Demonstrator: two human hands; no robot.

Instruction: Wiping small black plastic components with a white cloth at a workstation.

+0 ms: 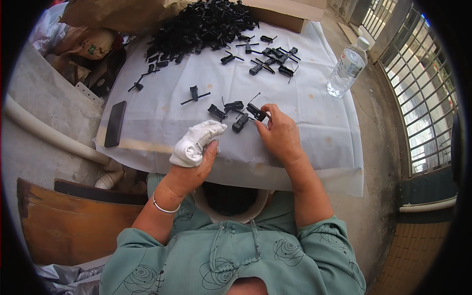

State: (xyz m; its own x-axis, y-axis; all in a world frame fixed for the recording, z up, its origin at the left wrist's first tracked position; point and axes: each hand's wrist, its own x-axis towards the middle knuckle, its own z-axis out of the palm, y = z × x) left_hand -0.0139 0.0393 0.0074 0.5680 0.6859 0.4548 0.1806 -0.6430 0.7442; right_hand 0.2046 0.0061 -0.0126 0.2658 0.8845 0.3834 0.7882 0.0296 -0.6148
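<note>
My right hand pinches a small black plastic clip-like part with a thin prong between thumb and forefinger, just over the table. My left hand has its fingers covered by a white cloth glove, while the thumb is bare. Those fingers are loosely bent with the thumb apart, and nothing shows between them. Between my hands, beyond the fingertips, lie similar black parts: one closest to the right hand, another near the gloved fingertips, and a third behind them.
A large heap of black parts covers the far side of the white-covered table. Several loose ones lie right of it. A water bottle stands at the right edge, a dark phone lies left. Below the near edge is a pale bucket.
</note>
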